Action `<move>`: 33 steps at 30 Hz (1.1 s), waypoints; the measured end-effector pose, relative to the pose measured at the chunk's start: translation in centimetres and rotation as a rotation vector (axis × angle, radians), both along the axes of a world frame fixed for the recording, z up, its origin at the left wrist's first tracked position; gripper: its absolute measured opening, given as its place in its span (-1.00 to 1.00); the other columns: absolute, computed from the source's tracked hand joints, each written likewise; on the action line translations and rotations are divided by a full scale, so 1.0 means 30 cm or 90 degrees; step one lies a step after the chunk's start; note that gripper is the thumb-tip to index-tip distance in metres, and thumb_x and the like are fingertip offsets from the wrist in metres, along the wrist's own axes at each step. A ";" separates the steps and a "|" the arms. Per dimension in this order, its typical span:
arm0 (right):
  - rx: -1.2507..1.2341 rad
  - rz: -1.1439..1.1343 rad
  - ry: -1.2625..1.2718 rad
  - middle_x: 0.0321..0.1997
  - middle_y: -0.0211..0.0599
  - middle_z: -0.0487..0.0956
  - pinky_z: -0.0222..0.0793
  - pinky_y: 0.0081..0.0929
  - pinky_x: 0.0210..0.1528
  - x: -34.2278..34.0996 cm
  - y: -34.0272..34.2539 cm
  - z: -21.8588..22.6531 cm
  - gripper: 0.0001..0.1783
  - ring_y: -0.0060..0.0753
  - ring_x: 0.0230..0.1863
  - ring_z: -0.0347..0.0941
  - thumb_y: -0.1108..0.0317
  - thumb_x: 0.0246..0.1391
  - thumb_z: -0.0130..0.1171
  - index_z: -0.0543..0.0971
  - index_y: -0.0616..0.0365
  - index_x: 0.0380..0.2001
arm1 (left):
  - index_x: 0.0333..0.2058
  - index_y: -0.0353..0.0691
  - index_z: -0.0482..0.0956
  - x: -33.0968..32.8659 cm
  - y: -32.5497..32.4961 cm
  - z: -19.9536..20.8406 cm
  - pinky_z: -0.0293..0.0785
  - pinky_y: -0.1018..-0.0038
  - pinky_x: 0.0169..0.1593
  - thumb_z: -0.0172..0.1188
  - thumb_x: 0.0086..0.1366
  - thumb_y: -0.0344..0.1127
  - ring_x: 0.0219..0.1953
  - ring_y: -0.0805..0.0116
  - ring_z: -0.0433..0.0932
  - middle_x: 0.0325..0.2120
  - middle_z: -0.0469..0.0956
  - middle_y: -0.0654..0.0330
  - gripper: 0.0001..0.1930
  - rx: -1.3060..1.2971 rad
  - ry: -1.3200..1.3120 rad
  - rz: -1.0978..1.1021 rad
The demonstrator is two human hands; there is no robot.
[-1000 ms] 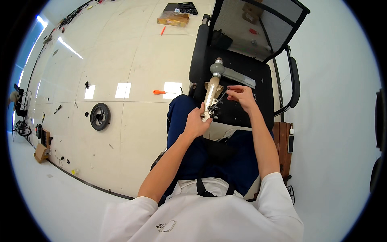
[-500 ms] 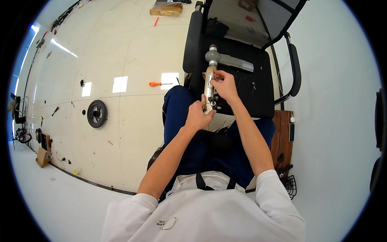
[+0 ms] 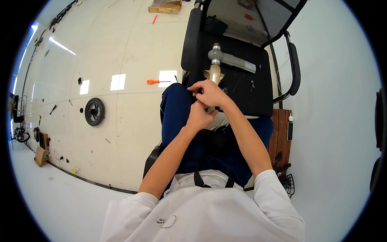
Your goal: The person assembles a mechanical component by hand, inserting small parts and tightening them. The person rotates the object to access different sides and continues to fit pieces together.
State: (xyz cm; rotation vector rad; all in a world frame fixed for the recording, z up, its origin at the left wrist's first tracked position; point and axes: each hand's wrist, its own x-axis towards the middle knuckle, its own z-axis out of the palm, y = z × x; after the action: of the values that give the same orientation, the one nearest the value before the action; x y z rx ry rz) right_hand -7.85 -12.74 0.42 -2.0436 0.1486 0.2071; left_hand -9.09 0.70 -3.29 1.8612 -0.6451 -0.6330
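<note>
Black and padded, the chair seat (image 3: 256, 103) serves as the work surface, its front edge close against the person's blue trousers (image 3: 172, 107). Just at that edge is the left hand (image 3: 199, 117), thumb and fingers closed around the near end of a long, pale metal part (image 3: 215, 71). A little farther out, the right hand (image 3: 212, 94) reaches in from the right and lies across the part's middle — fingertips drawn together at the left, apparently pinching a slim dark piece (image 3: 198, 92).

From where I stand, the part runs beneath the right hand and on beyond it: its long axis goes from the left hand toward the backrest (image 3: 266, 14), the far end leaning slightly right, while the slim piece seems to point crosswise. Of the two, the left hand is nearer the front end. I can't make out what the right fingertips touch, nor much of the part beneath them.

Farther along the seat, a rounded grey bulb (image 3: 216, 54) tops the part, with a flat grey bar (image 3: 240, 63) just beside it and a small silvery piece (image 3: 252, 85) toward the right edge. Past the seat's left edge, on the tiled floor (image 3: 133, 133), lie a black wheel (image 3: 94, 112) and an orange-handled screwdriver (image 3: 152, 82); farther off — cut off at the top — sits a cardboard box (image 3: 165, 8).
</note>
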 end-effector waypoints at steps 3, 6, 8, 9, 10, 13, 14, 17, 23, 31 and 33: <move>-0.114 0.037 -0.057 -0.26 -0.11 0.66 0.51 -0.35 -0.14 -0.031 0.053 0.016 -0.72 -0.15 -0.26 0.59 0.45 -0.07 0.20 0.67 0.26 -0.22 | -0.19 -0.39 0.56 -0.014 -0.012 -0.061 0.49 0.32 -0.17 0.34 0.10 -0.29 -0.27 0.16 0.58 -0.31 0.58 0.00 -0.65 -0.089 -0.041 -0.013; -0.240 0.045 -0.027 -0.33 -0.17 0.65 0.50 -0.32 -0.14 -0.080 0.103 0.113 -0.77 -0.14 -0.27 0.59 0.35 -0.03 0.23 0.67 0.25 -0.30 | -0.12 -0.35 0.54 -0.044 -0.023 -0.138 0.43 0.34 0.00 0.28 0.15 -0.34 -0.10 0.15 0.54 -0.16 0.56 -0.02 -0.67 -0.118 -0.295 -0.013; -0.226 0.002 -0.047 -0.40 -0.17 0.61 0.48 -0.24 -0.20 -0.113 0.111 0.102 -0.77 -0.09 -0.29 0.56 0.24 0.02 0.25 0.62 0.22 -0.46 | 0.04 -0.33 0.47 -0.060 -0.009 -0.131 0.36 0.36 0.09 0.25 0.17 -0.36 0.01 0.15 0.48 -0.05 0.51 0.02 -0.56 -0.088 -0.178 -0.086; -0.215 -0.020 -0.049 -0.40 -0.17 0.60 0.47 -0.23 -0.21 -0.123 0.112 0.095 -0.76 -0.08 -0.30 0.55 0.24 0.03 0.26 0.61 0.22 -0.48 | 0.04 -0.33 0.47 -0.070 -0.010 -0.134 0.37 0.35 0.09 0.25 0.17 -0.36 0.01 0.14 0.48 -0.05 0.51 0.02 -0.56 -0.082 -0.173 -0.099; -0.200 -0.041 -0.055 -0.40 -0.16 0.60 0.46 -0.21 -0.22 -0.129 0.117 0.084 -0.76 -0.07 -0.31 0.55 0.23 0.03 0.26 0.59 0.21 -0.50 | 0.04 -0.33 0.47 -0.072 -0.008 -0.136 0.37 0.35 0.08 0.24 0.17 -0.36 0.01 0.14 0.48 -0.05 0.51 0.02 -0.56 -0.081 -0.193 -0.094; -0.212 -0.091 -0.154 -0.42 -0.21 0.58 0.45 -0.31 -0.28 -0.143 0.140 0.037 -0.76 -0.14 -0.36 0.55 0.24 0.04 0.26 0.59 0.22 -0.48 | 0.05 -0.32 0.46 -0.066 0.001 -0.144 0.38 0.33 0.07 0.24 0.17 -0.35 0.01 0.12 0.48 -0.04 0.50 0.01 -0.55 -0.081 -0.239 -0.085; -0.220 -0.102 -0.175 -0.41 -0.22 0.58 0.45 -0.32 -0.28 -0.143 0.152 0.031 -0.78 -0.14 -0.36 0.55 0.25 0.04 0.26 0.59 0.22 -0.47 | 0.06 -0.32 0.45 -0.058 0.003 -0.147 0.39 0.33 0.07 0.24 0.17 -0.35 0.01 0.12 0.48 -0.03 0.50 0.00 -0.54 -0.079 -0.252 -0.083; -0.250 -0.118 -0.185 -0.42 -0.26 0.56 0.45 -0.31 -0.30 -0.130 0.182 -0.001 -0.80 -0.14 -0.35 0.54 0.27 0.05 0.24 0.57 0.20 -0.48 | 0.07 -0.31 0.45 -0.064 0.021 -0.149 0.40 0.31 0.06 0.23 0.17 -0.34 0.01 0.10 0.49 -0.02 0.50 0.00 -0.53 -0.071 -0.282 -0.086; -0.266 -0.164 -0.226 -0.44 -0.27 0.53 0.44 -0.28 -0.32 -0.127 0.206 -0.024 -0.82 -0.13 -0.38 0.52 0.30 0.05 0.23 0.56 0.18 -0.51 | 0.09 -0.30 0.43 -0.088 0.052 -0.158 0.42 0.28 0.04 0.23 0.18 -0.32 0.02 0.07 0.49 0.00 0.49 -0.02 -0.52 -0.057 -0.321 -0.089; -0.231 -0.166 -0.203 -0.42 -0.21 0.49 0.44 -0.23 -0.28 -0.141 0.215 -0.033 -0.84 -0.08 -0.34 0.50 0.32 0.01 0.24 0.55 0.19 -0.50 | 0.11 -0.28 0.41 -0.085 0.055 -0.163 0.45 0.24 0.01 0.22 0.18 -0.30 0.02 0.03 0.49 0.02 0.48 -0.05 -0.49 -0.048 -0.348 -0.072; -0.213 -0.175 -0.205 -0.42 -0.25 0.50 0.44 -0.26 -0.29 -0.151 0.202 -0.032 -0.82 -0.09 -0.36 0.51 0.28 0.05 0.23 0.57 0.17 -0.48 | 0.12 -0.28 0.41 -0.091 0.050 -0.165 0.45 0.23 0.00 0.21 0.18 -0.30 0.02 0.02 0.49 0.03 0.48 -0.05 -0.49 -0.048 -0.356 -0.070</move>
State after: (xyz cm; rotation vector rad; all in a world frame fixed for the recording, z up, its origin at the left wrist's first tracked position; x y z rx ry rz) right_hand -12.38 -6.67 -0.54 -2.3271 0.2742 -0.3383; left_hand -11.81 2.19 -8.24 1.9464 -1.1216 -0.1422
